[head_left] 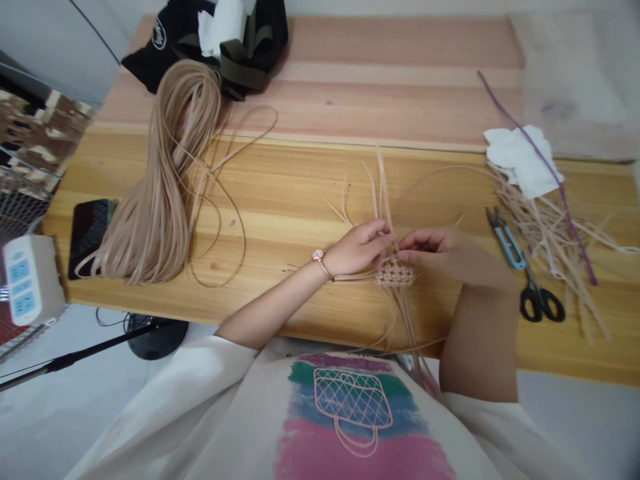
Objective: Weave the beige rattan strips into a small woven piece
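Note:
A small woven piece of tan cord [395,274] lies near the table's front edge, with long loose strands [383,187] fanning out from it toward the back, the left and my lap. My left hand [367,243], a bracelet on its wrist, is closed at the upper left of the weave, fingertips pinched on a strand. From the right, my right hand [435,252] meets it, thumb and forefinger pinched on a strand just above the weave. The fingertips nearly touch and partly hide the strands between them.
A large hank of tan cord [165,180] lies at left, over a dark phone [90,230]. A black bag [260,40] sits behind it. At right are scissors [537,293], blue-handled snippers [507,240], cord offcuts [555,233], white tissue [525,160] and a purple strand [550,170].

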Tool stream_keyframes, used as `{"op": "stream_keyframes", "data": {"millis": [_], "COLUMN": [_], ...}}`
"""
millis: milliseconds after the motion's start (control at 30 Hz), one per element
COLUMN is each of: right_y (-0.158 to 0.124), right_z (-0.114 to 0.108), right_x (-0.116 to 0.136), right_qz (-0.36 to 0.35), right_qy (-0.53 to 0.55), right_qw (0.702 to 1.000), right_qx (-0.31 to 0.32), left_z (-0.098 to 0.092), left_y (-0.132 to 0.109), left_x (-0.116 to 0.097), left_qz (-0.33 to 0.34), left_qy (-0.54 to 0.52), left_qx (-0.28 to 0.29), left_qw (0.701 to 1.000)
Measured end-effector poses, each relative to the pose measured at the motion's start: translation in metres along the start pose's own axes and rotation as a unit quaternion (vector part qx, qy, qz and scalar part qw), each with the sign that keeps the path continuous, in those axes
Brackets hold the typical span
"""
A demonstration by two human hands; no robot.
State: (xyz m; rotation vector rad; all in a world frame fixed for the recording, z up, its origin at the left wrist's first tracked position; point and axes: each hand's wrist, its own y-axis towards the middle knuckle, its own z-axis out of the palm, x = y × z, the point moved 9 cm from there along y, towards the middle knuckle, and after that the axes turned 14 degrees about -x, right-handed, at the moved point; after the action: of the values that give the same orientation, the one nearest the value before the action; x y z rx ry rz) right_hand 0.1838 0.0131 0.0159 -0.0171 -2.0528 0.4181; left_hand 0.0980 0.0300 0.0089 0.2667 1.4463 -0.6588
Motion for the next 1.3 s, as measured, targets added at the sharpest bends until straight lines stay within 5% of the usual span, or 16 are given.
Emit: {"op": "stream_keyframes", "data": {"millis": [200,467,1067,1300], "right_y": [0.001,0.000,-0.003,-0.002], "right_z": [-0.001,-0.003,-0.018,-0.014], "right_x": [0.002,-0.003,-0.013,-0.006], "right_qz": [-0.005,-0.001,0.059,0.019], "right_qy": [0.017,-0.012,0.025,0.006], "right_qw": [1.000,1.000,0.996,0.999], "right_qx": [-0.021,-0.007,-0.059,-0.038], "left_z": [-0.007,-0.004,-0.014,-0.017], "left_y": [0.002,0.002,0.006,0.005], "left_x": [-0.005,-0.002,-0.001,0.007], "left_qz": [0.073,0.090,0.007,-0.021], "left_qy": [0.094,0.061,-0.093,-0.109], "left_qx": [-0.073,-0.079,-0.145,-0.154], "left_qw": [0.990,0.991,0.985,0.982]}}
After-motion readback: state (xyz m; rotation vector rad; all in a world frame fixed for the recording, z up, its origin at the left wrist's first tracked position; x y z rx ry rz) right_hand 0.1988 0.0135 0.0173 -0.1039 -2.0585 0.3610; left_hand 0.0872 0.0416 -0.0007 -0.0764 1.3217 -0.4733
